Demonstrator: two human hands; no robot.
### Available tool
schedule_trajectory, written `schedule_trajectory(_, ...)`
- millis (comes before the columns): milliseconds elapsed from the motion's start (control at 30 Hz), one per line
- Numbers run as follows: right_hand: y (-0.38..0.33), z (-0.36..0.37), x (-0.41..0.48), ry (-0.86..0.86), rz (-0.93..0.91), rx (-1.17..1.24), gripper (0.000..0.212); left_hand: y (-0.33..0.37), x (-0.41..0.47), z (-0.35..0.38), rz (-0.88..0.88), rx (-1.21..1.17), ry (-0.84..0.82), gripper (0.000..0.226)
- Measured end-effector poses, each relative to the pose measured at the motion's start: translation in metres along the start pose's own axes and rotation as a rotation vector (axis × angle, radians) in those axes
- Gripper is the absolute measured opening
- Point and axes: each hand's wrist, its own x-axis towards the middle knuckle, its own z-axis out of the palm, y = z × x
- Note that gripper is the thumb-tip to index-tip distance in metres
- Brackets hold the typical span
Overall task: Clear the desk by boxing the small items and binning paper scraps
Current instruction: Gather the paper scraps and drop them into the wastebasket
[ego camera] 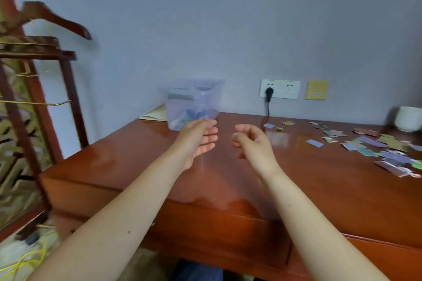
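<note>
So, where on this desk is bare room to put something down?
The desk is bare on its left half, from the clear box forward to the front edge, and across the middle front. The right side is crowded with paper scraps, up to the white pot.

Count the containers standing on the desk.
2. A clear plastic box at the back left of the desk, just beyond the left hand; a white pot at the far right. Others may be out of frame.
</note>
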Motion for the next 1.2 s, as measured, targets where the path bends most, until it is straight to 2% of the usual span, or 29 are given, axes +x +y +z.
schedule_trajectory(400,0.043,-0.113,0.116,0.191,0.102,-0.168,0.020,-0.036,0.124,0.135,-0.093,0.082,-0.192,0.016)
schedule_trajectory(533,0.072,-0.133,0.172,0.221,0.133,-0.219,0.021,-0.047,0.181,0.166,-0.100,0.139,-0.168,0.019)
schedule_trajectory(700,0.086,-0.151,0.222,0.221,0.254,-0.213,0.017,-0.051,0.229,0.189,-0.227,0.152,-0.102,0.021)
schedule_trajectory(833,0.063,-0.165,0.239,0.191,0.368,-0.232,0.020,-0.029,0.235,0.205,-0.346,0.143,-0.057,0.018)
schedule_trajectory(967,0.010,-0.181,0.250,0.161,0.462,-0.237,0.024,0.012,0.223,0.225,-0.434,0.140,-0.005,0.016)
schedule_trajectory(1067,-0.035,-0.193,0.251,0.106,0.516,-0.267,0.025,0.048,0.209,0.242,-0.472,0.138,0.048,0.015)
schedule_trajectory(1200,-0.060,-0.201,0.245,0.052,0.557,-0.307,0.027,0.070,0.194,0.254,-0.479,0.159,0.095,0.017)
